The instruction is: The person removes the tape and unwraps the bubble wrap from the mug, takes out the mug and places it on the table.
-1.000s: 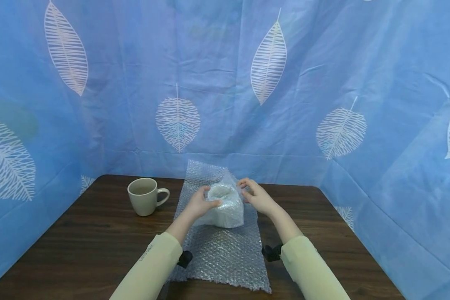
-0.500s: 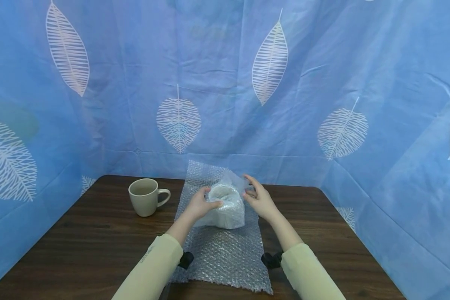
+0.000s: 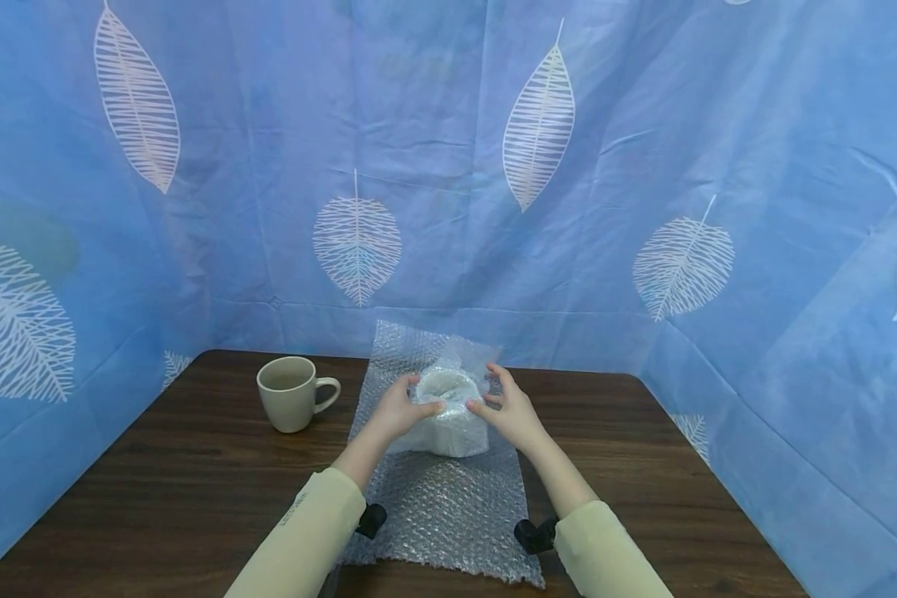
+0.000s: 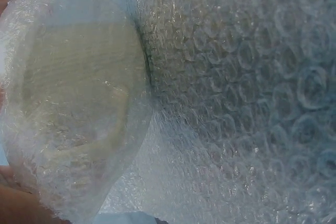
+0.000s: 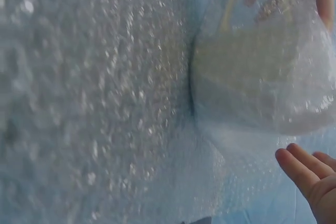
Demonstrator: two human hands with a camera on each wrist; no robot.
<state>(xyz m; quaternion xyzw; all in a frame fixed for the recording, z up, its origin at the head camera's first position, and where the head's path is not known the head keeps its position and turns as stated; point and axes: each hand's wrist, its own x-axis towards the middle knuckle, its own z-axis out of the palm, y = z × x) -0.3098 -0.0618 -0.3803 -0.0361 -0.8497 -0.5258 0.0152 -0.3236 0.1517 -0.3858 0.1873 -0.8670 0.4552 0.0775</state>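
Note:
A mug wrapped in bubble wrap [image 3: 459, 433] stands upright on a flat sheet of bubble wrap [image 3: 444, 507] in the head view. Through the film, the left wrist view shows the wrapped mug's [image 4: 79, 66] pale body and handle. My left hand [image 3: 402, 409] holds the bundle's left side, thumb on the front of the rim and fingers behind. My right hand [image 3: 516, 415] is at the right side, thumb tip at the rim and fingers spread. In the right wrist view, the right hand's fingers [image 5: 298, 167] are extended just off the wrap.
An unwrapped cream mug [image 3: 286, 399] stands to the left, its handle toward the bundle. Both lie on a dark wooden table [image 3: 179, 482]. A blue curtain [image 3: 448, 208] with white leaf prints hangs behind and along the sides.
My right hand has let go of the upper wrap flap, which now leans back, and its thumb has come left to the rim. My left hand keeps its hold.

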